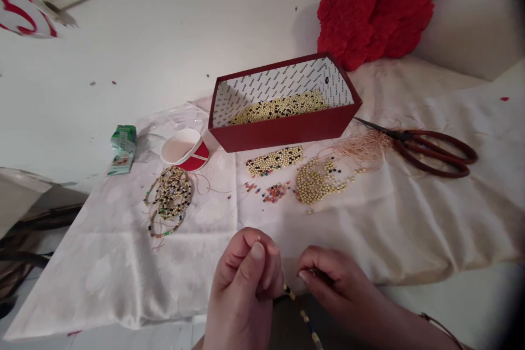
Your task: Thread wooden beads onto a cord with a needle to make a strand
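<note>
My left hand point(246, 279) is closed in a pinch at the near edge of the cloth, holding the end of a beaded string point(305, 320) that hangs down between my hands. My right hand point(328, 279) is also pinched, its fingertips close to the left hand; what it grips is too small to make out. Ahead on the white cloth point(410, 219) lie two heaps of cream beads point(274, 159) point(315, 181) and a small scatter of coloured beads point(273, 192). Finished beaded strands point(169, 199) lie coiled at the left.
A dark red box point(287, 128) partly filled with cream and black beads stands at the back. Beside it sit a red-and-white paper cup point(186, 149) and a green carton point(122, 149). Red-handled scissors point(426, 145) and loose thread point(365, 147) lie right. A red cushion point(377, 8) leans on the wall.
</note>
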Demonstrator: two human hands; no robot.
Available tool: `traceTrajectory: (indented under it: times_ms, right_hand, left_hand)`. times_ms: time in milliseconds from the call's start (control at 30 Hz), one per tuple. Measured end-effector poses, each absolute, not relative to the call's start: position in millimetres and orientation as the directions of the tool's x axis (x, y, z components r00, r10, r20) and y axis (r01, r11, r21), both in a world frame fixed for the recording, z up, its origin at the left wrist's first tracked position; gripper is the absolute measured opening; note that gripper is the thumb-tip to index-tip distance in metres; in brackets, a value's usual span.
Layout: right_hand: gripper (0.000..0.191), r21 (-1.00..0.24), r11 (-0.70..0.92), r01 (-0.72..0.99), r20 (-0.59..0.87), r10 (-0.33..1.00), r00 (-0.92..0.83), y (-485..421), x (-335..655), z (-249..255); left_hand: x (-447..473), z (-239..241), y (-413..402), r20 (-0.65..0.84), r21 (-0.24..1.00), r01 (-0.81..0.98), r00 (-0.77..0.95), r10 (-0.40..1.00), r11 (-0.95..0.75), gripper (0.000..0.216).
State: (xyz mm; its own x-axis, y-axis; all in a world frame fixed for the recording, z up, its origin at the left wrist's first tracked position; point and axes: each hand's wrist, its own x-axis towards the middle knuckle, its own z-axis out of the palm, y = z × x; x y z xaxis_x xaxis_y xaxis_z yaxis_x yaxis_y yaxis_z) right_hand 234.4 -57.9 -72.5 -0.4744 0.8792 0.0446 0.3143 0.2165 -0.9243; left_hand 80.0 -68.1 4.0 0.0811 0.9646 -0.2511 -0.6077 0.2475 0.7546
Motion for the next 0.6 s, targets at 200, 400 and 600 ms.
traceTrajectory:
  times_ms: [200,400,600]
  right_hand:
    - [0.019,-0.903,0.267,0.337,0.09,0.883,-0.46,-60.3,232.2,-77.2]
    - [0.017,-0.886,0.292,0.361,0.112,0.889,-0.443,-61.0,229.9,-81.2]
    - [0.015,-0.868,0.323,0.377,0.134,0.884,-0.449,-60.4,229.7,-85.7]
  left_hand:
    - [79.2,8.9,-68.8,-0.248,0.758,-0.603,0.088,0.965,0.25,0.025]
    - [80.0,18.7,-75.6,-0.195,0.774,-0.597,0.089,0.977,0.209,0.025]
    - [69.1,41.0,-111.1,-0.058,0.877,-0.461,0.177,0.982,0.135,0.025]
